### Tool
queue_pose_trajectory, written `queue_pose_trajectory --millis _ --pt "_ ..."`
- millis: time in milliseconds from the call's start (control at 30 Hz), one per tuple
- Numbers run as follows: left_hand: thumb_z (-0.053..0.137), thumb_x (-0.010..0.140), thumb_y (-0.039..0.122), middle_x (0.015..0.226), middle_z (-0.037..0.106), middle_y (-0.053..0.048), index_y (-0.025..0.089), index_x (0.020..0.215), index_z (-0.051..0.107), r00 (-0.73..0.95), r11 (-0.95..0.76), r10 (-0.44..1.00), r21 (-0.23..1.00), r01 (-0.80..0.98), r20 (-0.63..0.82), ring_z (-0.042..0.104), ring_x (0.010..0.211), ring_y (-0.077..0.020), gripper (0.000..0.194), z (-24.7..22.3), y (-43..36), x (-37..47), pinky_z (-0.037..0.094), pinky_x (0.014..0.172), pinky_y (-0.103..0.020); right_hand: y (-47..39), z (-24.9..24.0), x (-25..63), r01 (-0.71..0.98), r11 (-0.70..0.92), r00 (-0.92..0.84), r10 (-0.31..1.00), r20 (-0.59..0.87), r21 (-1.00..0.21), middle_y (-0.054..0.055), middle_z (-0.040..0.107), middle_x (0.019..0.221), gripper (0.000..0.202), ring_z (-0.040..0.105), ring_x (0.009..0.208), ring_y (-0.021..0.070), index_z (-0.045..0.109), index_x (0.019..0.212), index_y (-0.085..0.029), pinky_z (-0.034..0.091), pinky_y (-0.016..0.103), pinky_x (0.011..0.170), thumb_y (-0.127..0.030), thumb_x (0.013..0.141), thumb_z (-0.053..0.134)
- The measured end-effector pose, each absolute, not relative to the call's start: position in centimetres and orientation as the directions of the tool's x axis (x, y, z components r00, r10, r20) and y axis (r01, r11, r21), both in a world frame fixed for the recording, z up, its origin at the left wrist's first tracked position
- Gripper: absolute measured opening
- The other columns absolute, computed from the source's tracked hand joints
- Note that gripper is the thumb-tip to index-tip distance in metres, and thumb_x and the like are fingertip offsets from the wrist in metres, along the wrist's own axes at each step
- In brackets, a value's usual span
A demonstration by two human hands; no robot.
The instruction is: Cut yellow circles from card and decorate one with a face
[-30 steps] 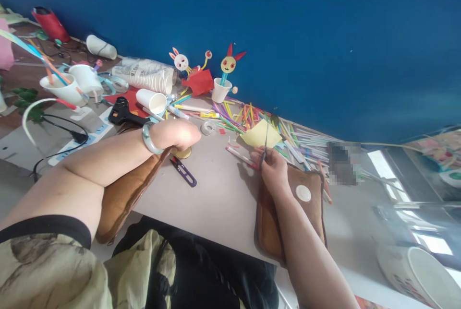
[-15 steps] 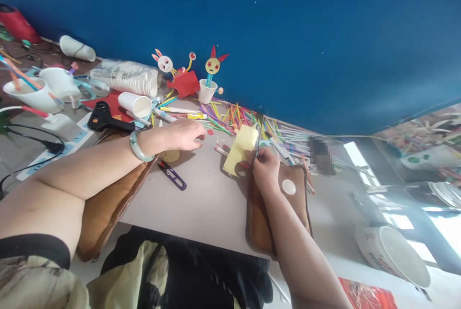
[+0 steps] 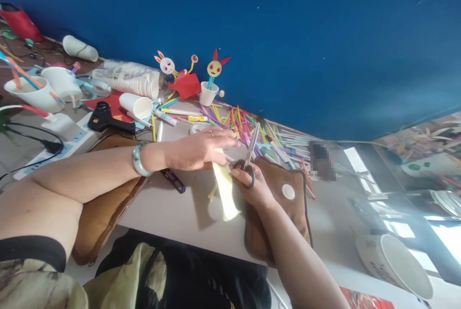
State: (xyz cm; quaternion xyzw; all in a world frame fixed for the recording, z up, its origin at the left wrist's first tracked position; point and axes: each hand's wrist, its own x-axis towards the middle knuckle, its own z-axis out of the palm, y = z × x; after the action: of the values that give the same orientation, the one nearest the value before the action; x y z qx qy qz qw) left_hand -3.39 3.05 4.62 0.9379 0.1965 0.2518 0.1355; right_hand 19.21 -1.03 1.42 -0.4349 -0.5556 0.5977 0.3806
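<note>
My left hand (image 3: 201, 149), wearing a bracelet and a ring, has its thumb and fingers around the upper end of a strip of yellow paper (image 3: 226, 191). The paper hangs down over the table with a curved cut edge. My right hand (image 3: 254, 189) grips the scissors (image 3: 251, 150) by their dark handles, blades pointing up and away. Its fingertips are right beside the paper; whether they touch it I cannot tell. A purple thread snipper (image 3: 175, 182) lies partly under my left wrist.
Brown padded cushions (image 3: 295, 218) lie under both arms, one with a white disc (image 3: 288, 192). Behind are scattered colourful pipe cleaners (image 3: 237, 119), a black glue gun (image 3: 108, 119), stacked paper cups (image 3: 133, 81) and a cup puppet (image 3: 209, 92). A white bowl (image 3: 399, 266) stands right.
My left hand has moved right and taken the yellow paper's upper end. The paper has come nearer and lower. My right hand has shifted left and down, still with the scissors.
</note>
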Motion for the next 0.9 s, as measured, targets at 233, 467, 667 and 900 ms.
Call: queue_pose_trajectory --millis 233,467,667,900 --pt "0.058 0.081 0.028 0.064 0.063 0.001 0.017 0.073 0.068 0.554 -0.448 0.819 0.768 0.458 0.148 0.058 0.06 -0.0133 0.017 5.2 3.4 -3.9 0.042 0.056 -0.023 -0.3 0.3 20.1 0.048 -0.036 -0.238 0.97 -0.046 -0.998 0.001 0.061 0.064 0.033 0.055 0.057 0.0163 0.066 0.082 -0.02 0.046 0.03 0.056 -0.053 0.074 0.07" --pt "0.058 0.08 0.033 0.069 0.067 0.001 0.017 0.08 0.07 0.478 -0.193 0.878 0.896 0.401 -0.024 0.058 0.059 -0.0127 0.02 5.0 4.0 -4.1 0.042 0.051 -0.023 -0.5 0.6 19.9 0.206 0.097 -0.12 0.99 0.073 -0.974 0.005 0.064 0.068 0.045 0.058 0.06 0.0182 0.063 0.079 -0.021 0.049 0.033 0.06 -0.062 0.088 0.045" --pt "0.062 0.08 0.041 0.074 0.069 -0.003 0.016 0.085 0.068 0.277 -0.101 0.961 0.949 0.298 0.015 0.065 0.071 -0.0177 0.026 4.0 5.0 -4.4 0.051 0.061 -0.027 -0.2 0.5 19.9 0.104 0.115 0.045 0.992 0.12 -0.988 0.003 0.064 0.07 0.04 0.053 0.053 0.0127 0.048 0.067 -0.022 0.045 0.03 0.057 -0.055 0.088 0.05" --pt "0.058 0.082 0.03 0.094 0.072 -0.008 0.013 0.106 0.063 0.205 -0.061 0.977 0.998 -0.02 0.064 0.067 0.072 -0.0166 0.03 4.4 5.0 -3.7 0.056 0.059 -0.027 -0.8 1.5 19.9 0.27 0.154 -0.108 0.986 0.129 -0.951 0.0 0.059 0.066 0.025 0.053 0.063 0.0153 0.059 0.071 -0.021 0.045 0.03 0.065 -0.044 0.079 0.064"
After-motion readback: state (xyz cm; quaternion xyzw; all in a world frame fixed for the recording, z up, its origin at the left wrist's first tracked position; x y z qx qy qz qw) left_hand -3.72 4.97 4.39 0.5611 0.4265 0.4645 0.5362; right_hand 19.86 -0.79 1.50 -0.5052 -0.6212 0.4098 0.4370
